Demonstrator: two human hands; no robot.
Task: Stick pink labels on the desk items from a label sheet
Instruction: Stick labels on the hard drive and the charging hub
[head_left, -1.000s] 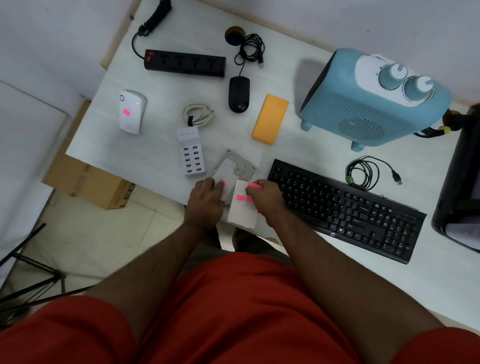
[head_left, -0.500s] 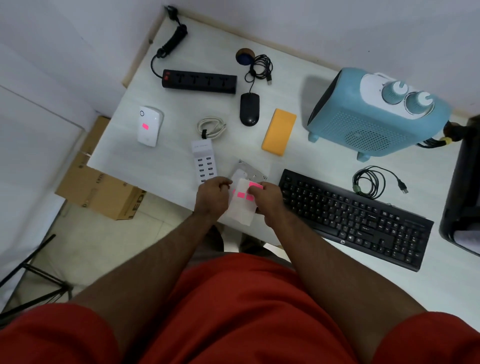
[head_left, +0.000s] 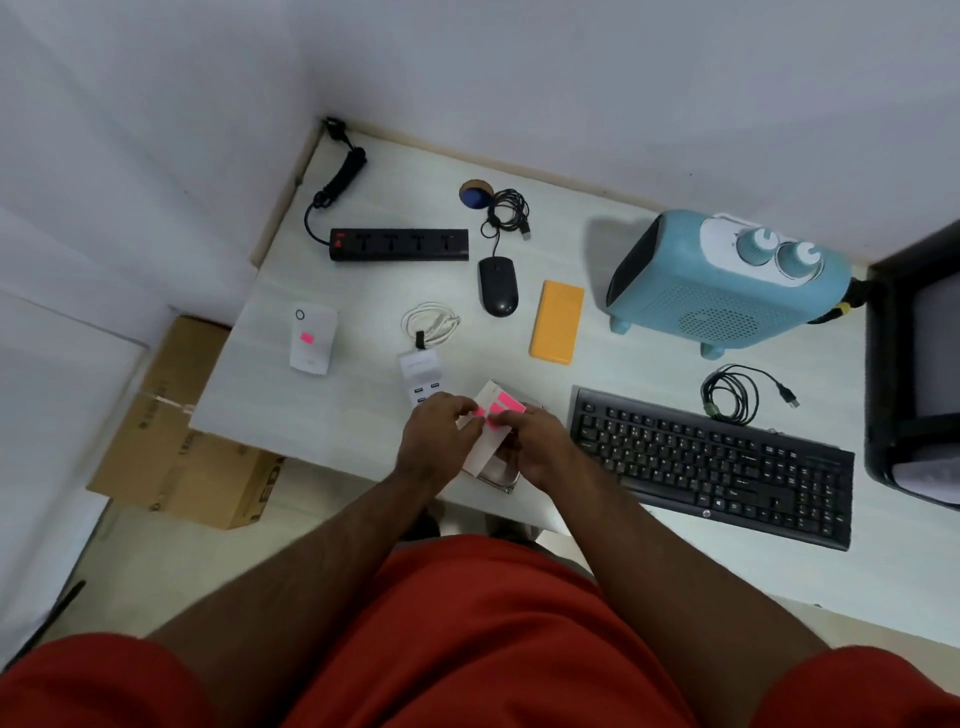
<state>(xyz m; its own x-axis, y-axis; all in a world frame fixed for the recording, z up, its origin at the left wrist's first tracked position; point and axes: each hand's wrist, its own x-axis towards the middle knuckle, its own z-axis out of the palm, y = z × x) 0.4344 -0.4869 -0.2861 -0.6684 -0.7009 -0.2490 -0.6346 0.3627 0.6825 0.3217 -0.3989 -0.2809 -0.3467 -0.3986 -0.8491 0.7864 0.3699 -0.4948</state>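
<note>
Left hand (head_left: 434, 439): grip pinches the label sheet (head_left: 485, 436)
Right hand (head_left: 535, 449): grip closed on the same sheet
White box (head_left: 312, 339): 1 pink label (head_left: 307, 338)

A home office corner: white desk (head_left: 322, 415) with keyboard (head_left: 711, 467), mouse (head_left: 497, 285), power strip (head_left: 399, 244) and heater (head_left: 727, 283).

- Red garment over the lap and torso, plain cloth, with no print or marking visible.
- Both forearms bare from the lower frame edge up to the wrists, with no sleeves on them.
- Left hand (head_left: 439, 441) bare, without glove, ring or watch.
- Right hand (head_left: 537, 449) bare as well, nothing worn at the wrist.
</note>
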